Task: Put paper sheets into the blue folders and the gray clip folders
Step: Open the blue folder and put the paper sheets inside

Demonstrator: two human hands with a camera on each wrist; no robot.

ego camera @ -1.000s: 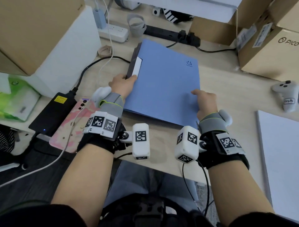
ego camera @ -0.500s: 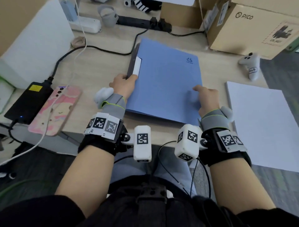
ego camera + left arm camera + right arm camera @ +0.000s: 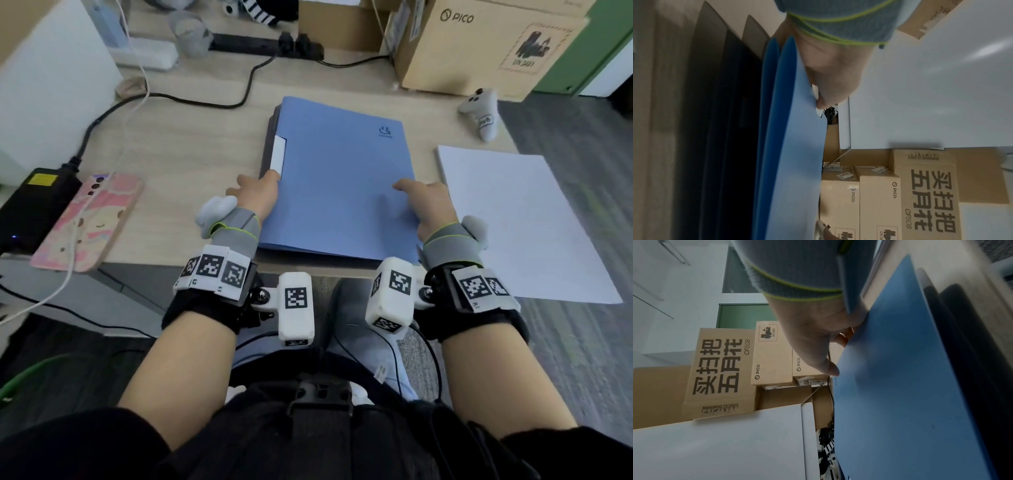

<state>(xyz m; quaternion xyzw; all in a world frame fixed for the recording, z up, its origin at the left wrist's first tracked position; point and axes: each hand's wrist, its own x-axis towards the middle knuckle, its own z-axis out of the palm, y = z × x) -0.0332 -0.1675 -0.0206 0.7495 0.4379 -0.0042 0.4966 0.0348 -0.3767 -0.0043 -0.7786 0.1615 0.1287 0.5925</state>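
A blue folder (image 3: 339,185) lies shut on top of a stack in the middle of the desk. Dark and gray folders (image 3: 269,147) show under its left edge, and in the left wrist view as layers (image 3: 731,113) beneath a second blue one. My left hand (image 3: 258,186) holds the stack's left edge, thumb (image 3: 824,100) on the blue cover and the other fingers hidden. At the right edge my right hand (image 3: 419,198) pinches the cover, thumb (image 3: 830,368) on top and fingers curled behind it. A pile of white paper sheets (image 3: 513,219) lies just right of the stack.
Left of the stack lie a pink-cased phone (image 3: 89,219), a black power adapter (image 3: 37,202) and cables (image 3: 191,99). A PICO cardboard box (image 3: 479,48) and a white controller (image 3: 481,111) stand at the back right. The desk's front edge (image 3: 154,265) runs right under my wrists.
The folder stack has come closer to the desk's front edge and sits squarer. Both hands keep their places on its edges. The view has swung right, showing more of the paper pile.
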